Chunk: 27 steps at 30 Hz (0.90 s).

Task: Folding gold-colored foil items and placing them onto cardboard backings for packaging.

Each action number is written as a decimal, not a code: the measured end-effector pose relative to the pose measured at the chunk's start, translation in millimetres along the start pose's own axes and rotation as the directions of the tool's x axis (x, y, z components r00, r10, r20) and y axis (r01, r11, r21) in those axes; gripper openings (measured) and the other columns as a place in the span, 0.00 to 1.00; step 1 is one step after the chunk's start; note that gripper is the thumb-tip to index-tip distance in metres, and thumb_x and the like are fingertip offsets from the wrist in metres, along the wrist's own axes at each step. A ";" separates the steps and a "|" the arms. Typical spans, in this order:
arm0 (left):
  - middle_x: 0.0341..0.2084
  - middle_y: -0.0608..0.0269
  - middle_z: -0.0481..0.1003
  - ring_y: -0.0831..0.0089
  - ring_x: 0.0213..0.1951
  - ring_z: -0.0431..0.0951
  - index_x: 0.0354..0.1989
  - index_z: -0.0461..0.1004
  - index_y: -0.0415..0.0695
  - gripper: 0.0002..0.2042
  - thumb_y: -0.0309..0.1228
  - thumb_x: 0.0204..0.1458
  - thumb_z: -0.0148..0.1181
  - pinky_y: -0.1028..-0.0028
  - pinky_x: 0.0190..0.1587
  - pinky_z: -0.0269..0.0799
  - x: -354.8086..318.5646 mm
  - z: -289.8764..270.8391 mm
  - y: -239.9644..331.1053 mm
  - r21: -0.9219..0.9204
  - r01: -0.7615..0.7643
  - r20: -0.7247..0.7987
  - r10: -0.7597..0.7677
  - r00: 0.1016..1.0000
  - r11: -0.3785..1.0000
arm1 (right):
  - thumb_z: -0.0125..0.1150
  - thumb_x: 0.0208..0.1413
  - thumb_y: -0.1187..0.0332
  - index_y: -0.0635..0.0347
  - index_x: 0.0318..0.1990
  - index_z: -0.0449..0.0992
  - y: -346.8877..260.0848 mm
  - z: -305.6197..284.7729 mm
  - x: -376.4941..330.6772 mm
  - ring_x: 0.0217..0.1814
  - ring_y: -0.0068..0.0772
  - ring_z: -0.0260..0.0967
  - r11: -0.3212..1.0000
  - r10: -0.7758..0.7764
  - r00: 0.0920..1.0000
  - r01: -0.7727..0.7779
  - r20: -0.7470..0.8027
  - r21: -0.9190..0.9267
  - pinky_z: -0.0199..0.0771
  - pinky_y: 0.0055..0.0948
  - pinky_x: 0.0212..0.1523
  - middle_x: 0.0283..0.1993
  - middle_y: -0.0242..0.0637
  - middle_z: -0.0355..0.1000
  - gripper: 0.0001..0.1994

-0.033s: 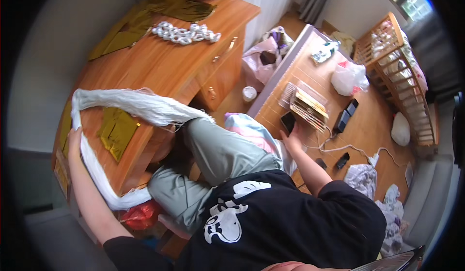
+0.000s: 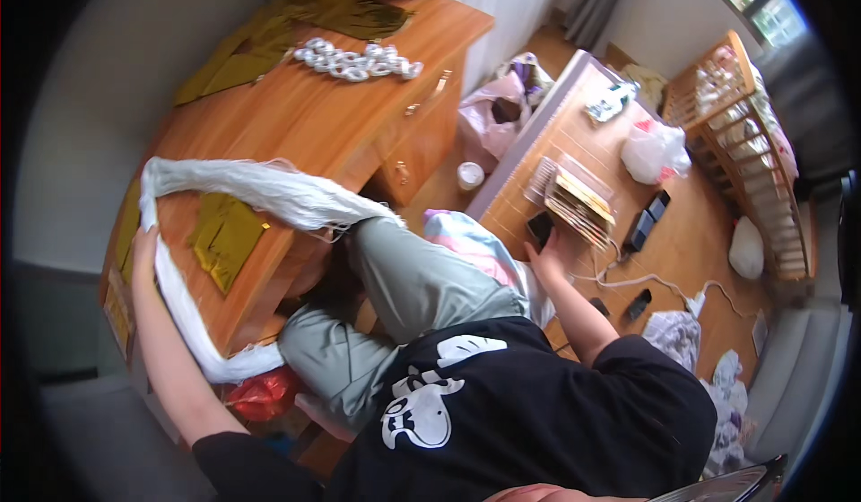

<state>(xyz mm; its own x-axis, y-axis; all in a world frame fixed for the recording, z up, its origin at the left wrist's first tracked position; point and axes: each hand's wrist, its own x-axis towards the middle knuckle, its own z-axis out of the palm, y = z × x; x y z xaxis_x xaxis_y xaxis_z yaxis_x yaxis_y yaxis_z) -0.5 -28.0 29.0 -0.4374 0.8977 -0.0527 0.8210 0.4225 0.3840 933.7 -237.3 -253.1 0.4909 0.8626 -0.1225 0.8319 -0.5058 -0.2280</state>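
A long skein of white yarn [image 2: 260,188] runs in a loop from my knees over the wooden desk [image 2: 269,125]. At the loop's far left bend, my left hand [image 2: 145,240] is closed round the yarn. The other end of the skein lies over my bent knees in grey-green trousers [image 2: 421,269]. On the right, my right hand [image 2: 551,253] grips the near end of a dark phone [image 2: 539,226] beside a low table. Its fingers are partly hidden, and I cannot tell whether the phone is lifted. A gold foil sheet [image 2: 224,242] lies on the desk inside the loop.
White rings [image 2: 354,61] and more gold foil [image 2: 238,62] lie farther back on the desk. A clear box of sticks [image 2: 578,204] and a white bag [image 2: 655,152] stand past the phone. White cables [image 2: 655,281] cross the floor near a wooden crib [image 2: 744,125].
The whole view has shifted slightly to the right. Both hands stay at the yarn and the phone.
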 end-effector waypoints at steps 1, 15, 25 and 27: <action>0.41 0.49 0.80 0.57 0.39 0.82 0.61 0.71 0.34 0.29 0.42 0.56 0.57 0.63 0.46 0.75 -15.5 -25.6 -9.5 -0.247 0.029 -0.005 -0.031 1.000 0.969 | 0.60 0.57 0.39 0.64 0.74 0.50 -7.9 13.6 6.1 0.78 0.58 0.46 0.998 -0.053 0.998 0.052 -0.046 -0.020 0.46 0.49 0.76 0.76 0.57 0.50 0.48; 0.21 0.73 0.65 0.82 0.22 0.65 0.44 0.66 0.49 0.08 0.38 0.61 0.50 0.75 0.30 0.66 -154.9 -41.3 137.9 -0.973 0.210 0.218 0.073 0.973 0.097 | 0.60 0.61 0.54 0.75 0.73 0.49 17.9 3.6 41.7 0.77 0.61 0.50 0.983 -0.162 0.986 0.164 0.039 -0.079 0.51 0.47 0.76 0.74 0.65 0.52 0.42; 0.17 0.74 0.59 0.84 0.20 0.60 0.31 0.61 0.48 0.12 0.40 0.63 0.47 0.76 0.30 0.64 -242.5 -91.5 179.3 -0.978 -0.060 0.012 0.341 0.940 0.201 | 0.68 0.56 0.58 0.72 0.72 0.54 -31.4 -17.7 27.0 0.76 0.60 0.51 0.945 -0.325 0.944 0.323 -0.057 -0.043 0.51 0.49 0.75 0.73 0.61 0.54 0.42; 0.18 0.72 0.64 0.82 0.20 0.64 0.29 0.66 0.47 0.11 0.38 0.61 0.49 0.75 0.30 0.65 -269.7 -101.1 190.3 -0.935 -0.217 -0.068 0.461 0.885 0.279 | 0.72 0.52 0.63 0.66 0.71 0.57 -110.8 -67.5 -9.6 0.75 0.60 0.53 0.784 -0.589 0.799 0.602 -0.124 0.152 0.53 0.49 0.74 0.72 0.58 0.57 0.41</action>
<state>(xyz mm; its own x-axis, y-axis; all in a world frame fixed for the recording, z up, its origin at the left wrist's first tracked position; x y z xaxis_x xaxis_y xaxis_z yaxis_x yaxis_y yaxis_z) 236.6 -202.3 209.5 -0.0336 0.9807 0.1927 -0.0190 -0.1934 0.9809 854.3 -190.2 -161.4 -0.0658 0.9855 0.1566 0.9082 0.1242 -0.3996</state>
